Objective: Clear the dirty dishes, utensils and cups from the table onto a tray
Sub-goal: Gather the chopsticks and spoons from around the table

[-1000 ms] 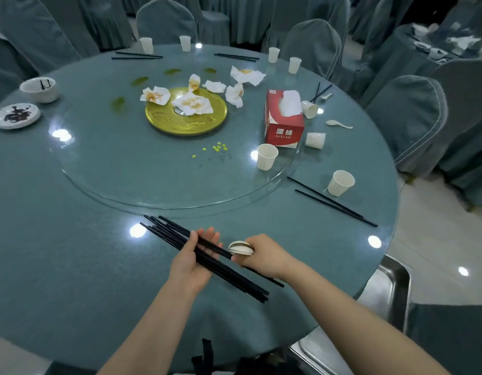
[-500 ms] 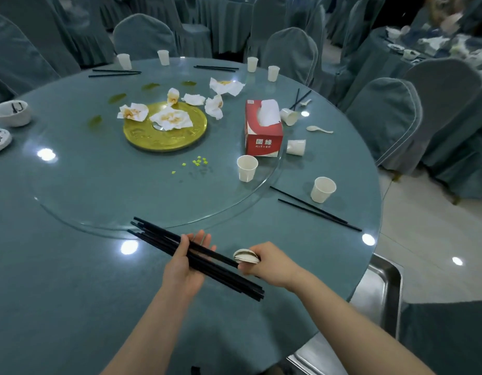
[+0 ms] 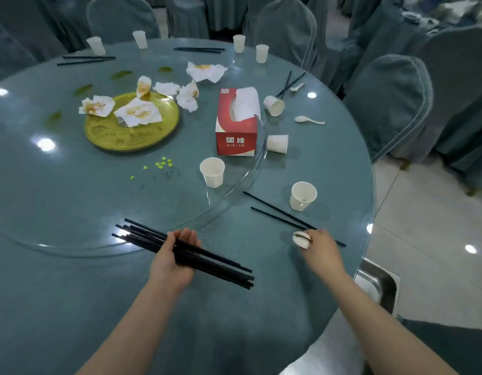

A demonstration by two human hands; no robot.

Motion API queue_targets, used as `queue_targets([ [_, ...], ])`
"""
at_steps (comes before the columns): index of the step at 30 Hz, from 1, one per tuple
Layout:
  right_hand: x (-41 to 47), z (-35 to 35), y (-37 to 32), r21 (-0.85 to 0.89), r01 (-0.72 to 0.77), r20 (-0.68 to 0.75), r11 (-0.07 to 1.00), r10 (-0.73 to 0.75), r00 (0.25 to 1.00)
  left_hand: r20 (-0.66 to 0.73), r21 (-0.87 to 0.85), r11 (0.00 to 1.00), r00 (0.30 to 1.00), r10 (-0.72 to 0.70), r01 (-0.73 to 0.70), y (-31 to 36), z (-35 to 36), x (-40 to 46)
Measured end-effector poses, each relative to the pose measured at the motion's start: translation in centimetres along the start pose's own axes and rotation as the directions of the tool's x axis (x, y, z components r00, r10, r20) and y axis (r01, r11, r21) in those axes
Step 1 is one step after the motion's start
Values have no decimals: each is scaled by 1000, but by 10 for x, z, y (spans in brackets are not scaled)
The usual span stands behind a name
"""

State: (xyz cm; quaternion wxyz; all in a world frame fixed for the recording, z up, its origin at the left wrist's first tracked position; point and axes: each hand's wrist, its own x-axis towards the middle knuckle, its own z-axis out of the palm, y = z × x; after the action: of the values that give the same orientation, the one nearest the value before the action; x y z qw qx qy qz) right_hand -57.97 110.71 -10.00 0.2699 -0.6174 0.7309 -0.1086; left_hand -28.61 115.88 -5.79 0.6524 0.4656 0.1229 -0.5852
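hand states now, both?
Left hand: holding the bundle of black chopsticks.
Right hand: holding small white spoons, over the chopstick pair on the table.

Round teal tabletop (image 3: 72, 307): glass turntable (image 3: 72, 207), paper cup (image 3: 302, 196), chopstick pair (image 3: 277, 212), white spoon (image 3: 308, 120), tipped cup (image 3: 277, 143).

Glossy glass over matt teal cloth on the counter (image 3: 72, 307), shiny brushed metal tray (image 3: 380, 288), paper cups (image 3: 212, 172), crumpled paper napkins (image 3: 138, 112), smooth black chopsticks (image 3: 185, 251).

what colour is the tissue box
Red, with white lettering on the front; the tissue box shows in the head view.
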Motion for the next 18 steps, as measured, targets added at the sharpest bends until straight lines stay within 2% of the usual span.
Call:
queue_targets([
  [4,31,-3,23,-178,-26,5,984,28,1000,-77,-27,999,996,-32,30,-7,4,1],
  [8,39,2,33,-237,40,27,971,-34,999,-132,-52,999,991,-14,7,-12,4,-4],
  [11,40,3,37,-283,36,11,958,-34,999,-139,-45,999,990,-4,-2,-15,1,-10],
  [15,45,-5,35,-336,72,117,939,-34,993,-121,-46,999,992,-18,13,-19,-2,-18],
  [18,41,-8,31,-401,95,173,911,-27,985,-108,-111,993,993,-45,33,-22,-1,-23],
])
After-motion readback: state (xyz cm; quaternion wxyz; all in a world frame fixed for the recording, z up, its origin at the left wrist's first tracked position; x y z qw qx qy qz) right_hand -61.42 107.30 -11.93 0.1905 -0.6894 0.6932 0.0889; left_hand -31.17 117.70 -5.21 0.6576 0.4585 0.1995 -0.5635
